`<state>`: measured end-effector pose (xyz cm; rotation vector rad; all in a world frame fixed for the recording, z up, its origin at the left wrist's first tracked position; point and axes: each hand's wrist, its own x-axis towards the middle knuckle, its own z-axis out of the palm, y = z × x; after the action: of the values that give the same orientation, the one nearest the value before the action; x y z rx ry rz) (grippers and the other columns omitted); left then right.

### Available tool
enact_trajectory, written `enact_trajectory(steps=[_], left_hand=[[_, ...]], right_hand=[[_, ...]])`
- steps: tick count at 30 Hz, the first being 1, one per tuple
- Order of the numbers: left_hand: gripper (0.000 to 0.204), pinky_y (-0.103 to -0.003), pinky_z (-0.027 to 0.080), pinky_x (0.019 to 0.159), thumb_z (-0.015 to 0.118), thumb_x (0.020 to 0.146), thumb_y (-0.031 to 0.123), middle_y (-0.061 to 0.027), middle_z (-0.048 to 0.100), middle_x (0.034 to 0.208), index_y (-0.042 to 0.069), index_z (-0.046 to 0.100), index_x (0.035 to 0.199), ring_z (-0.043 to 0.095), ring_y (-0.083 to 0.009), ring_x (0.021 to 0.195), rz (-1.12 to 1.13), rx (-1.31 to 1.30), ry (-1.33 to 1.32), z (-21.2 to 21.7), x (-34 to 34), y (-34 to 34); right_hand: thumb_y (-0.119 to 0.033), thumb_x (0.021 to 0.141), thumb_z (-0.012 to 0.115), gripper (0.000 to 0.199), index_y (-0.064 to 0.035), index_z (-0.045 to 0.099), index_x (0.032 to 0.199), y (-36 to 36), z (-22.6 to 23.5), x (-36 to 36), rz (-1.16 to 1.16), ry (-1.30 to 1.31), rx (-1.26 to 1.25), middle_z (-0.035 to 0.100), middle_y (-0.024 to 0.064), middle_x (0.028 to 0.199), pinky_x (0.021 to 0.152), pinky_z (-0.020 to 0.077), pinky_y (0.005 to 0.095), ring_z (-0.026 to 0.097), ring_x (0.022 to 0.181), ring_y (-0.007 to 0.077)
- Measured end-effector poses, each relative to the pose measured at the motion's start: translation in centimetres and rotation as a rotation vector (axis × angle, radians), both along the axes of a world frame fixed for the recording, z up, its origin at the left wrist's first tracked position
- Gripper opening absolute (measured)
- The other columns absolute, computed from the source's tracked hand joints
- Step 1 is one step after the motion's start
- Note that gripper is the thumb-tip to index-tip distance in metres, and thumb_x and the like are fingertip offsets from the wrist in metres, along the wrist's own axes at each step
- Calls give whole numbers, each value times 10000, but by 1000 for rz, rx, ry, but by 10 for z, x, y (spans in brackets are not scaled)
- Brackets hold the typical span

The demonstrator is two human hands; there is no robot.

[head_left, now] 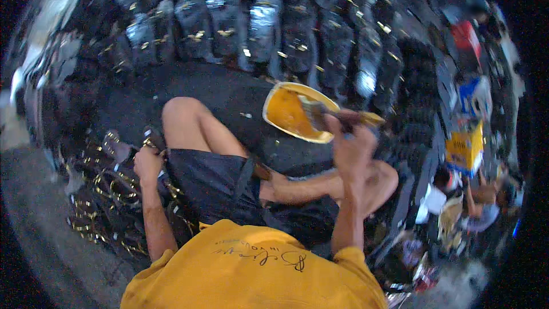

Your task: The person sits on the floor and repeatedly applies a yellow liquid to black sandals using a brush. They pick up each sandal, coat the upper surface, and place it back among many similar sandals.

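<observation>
My right hand (353,147) is closed around the handle of a brush (315,113), blurred by motion. The brush tilts over a pale-rimmed tub (296,135), its bristle end above the amber-yellow, glue-like stuff (284,111) inside. Whether the bristles touch it, I cannot tell. Down to the left, my left hand (148,163) is closed on a dark strap piece (152,137), mostly hidden by the fingers. Beside and below that hand lies a heap of dark straps (117,186) with gold-coloured buckles.
Rows of dark, shiny sandals (264,28) with gold buckles curve across the far side. Dark soles (416,88) are stacked at the right. Beyond them are a yellow box (465,147), a red item (466,39) and another person (485,206). My bent legs (200,126) frame the near floor.
</observation>
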<state>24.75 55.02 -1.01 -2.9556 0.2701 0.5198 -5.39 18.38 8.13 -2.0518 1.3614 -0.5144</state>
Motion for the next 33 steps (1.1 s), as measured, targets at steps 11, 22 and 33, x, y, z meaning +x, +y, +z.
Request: enact_trajectory(steps=[11,22,33], left_hand=[[259,-501,389,1109,774,892,180,-143,601,1384,16,669,1063,485,-374,1334,-347,-844,-432,104,6,-40],[488,-467,402,1130,758,812,67,-151,599,1412,124,717,1295,490,-368,1364,-770,-663,-45,89,-92,-55],[632,-472,657,787,589,948,494,-192,701,1223,40,562,1388,733,-336,1003,649,-1657,1700,81,-158,-130]], right_hand=[[-278,975,702,248,-33,713,1004,-11,-44,-43,-287,-325,-31,739,133,906,835,521,425,686,890,251],[-253,965,714,317,-11,659,1163,-5,-36,-95,-558,-1030,579,700,74,1048,811,538,353,671,900,198],[-205,721,936,280,-77,746,881,23,47,34,360,-582,-433,697,75,823,700,534,372,668,762,262]])
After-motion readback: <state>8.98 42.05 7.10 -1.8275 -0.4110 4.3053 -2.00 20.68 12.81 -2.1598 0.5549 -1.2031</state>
